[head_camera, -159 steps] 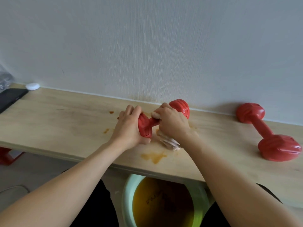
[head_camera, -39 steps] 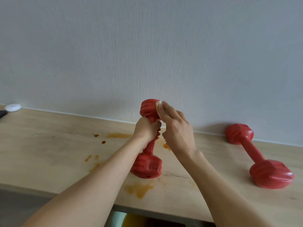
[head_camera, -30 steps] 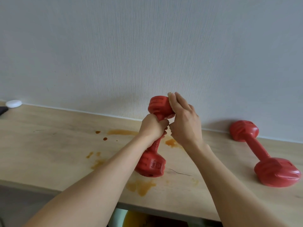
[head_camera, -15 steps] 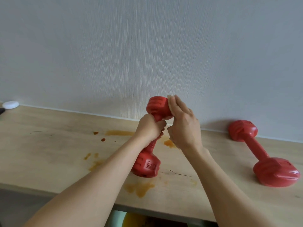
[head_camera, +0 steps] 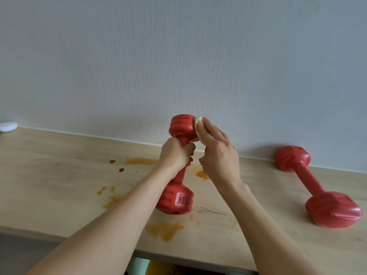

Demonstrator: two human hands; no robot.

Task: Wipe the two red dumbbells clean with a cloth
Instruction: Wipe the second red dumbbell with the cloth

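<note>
Orange stains (head_camera: 164, 229) on wooden table (head_camera: 59, 181), second dumbbell (head_camera: 315, 187) lying right

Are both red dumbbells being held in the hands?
No, the left hand grips only one red dumbbell; the other red dumbbell lies untouched on the wooden table.

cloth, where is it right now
In the head view the cloth is mid-frame, pressed by the right hand against the top end of the upright dumbbell that the left hand grips.

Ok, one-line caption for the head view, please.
Left hand grips an upright red dumbbell while right hand presses a cloth against its top head.
</note>
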